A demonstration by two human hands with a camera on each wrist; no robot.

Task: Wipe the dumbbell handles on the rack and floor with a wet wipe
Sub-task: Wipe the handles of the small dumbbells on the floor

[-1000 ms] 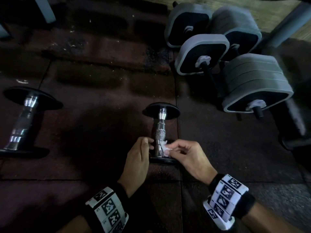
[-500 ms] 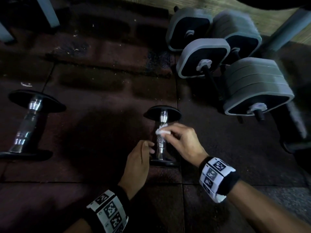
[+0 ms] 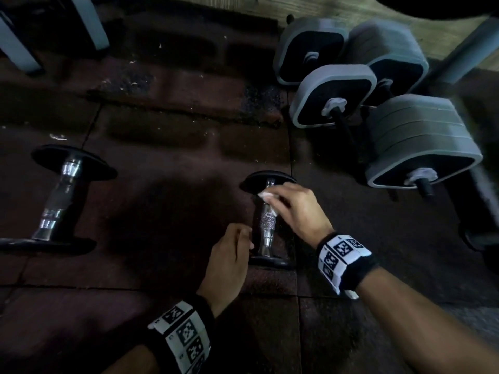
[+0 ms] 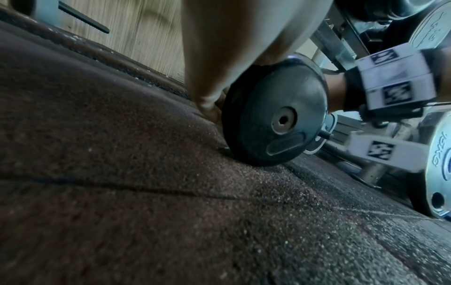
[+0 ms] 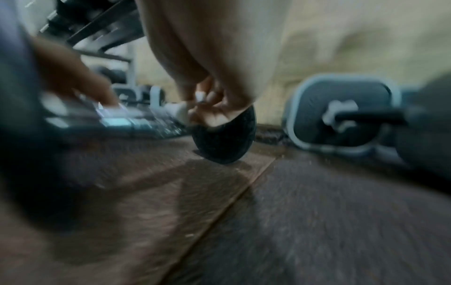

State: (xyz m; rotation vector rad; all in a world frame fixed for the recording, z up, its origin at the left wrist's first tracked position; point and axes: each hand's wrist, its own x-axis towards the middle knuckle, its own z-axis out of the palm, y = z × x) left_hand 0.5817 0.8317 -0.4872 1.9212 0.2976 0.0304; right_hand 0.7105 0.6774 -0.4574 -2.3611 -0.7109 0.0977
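A small dumbbell (image 3: 267,225) with a chrome handle and black end plates lies on the rubber floor in front of me. My right hand (image 3: 293,206) pinches a white wet wipe (image 3: 266,196) against the far end of the handle, close to the far plate (image 5: 227,142). My left hand (image 3: 232,255) rests with curled fingers against the near end of the handle, beside the near plate (image 4: 275,119). The right wrist view is blurred, with the wipe (image 5: 178,110) at my fingertips.
A second chrome-handled dumbbell (image 3: 58,201) lies on the floor at the left. Several large grey square-plated dumbbells (image 3: 421,147) crowd the back right beside a rack post (image 3: 469,49). Dark rubber tiles (image 3: 167,163) cover the floor.
My right hand has slid the wipe along the handle from its near end up to the far plate. The left hand has stayed at the near end.
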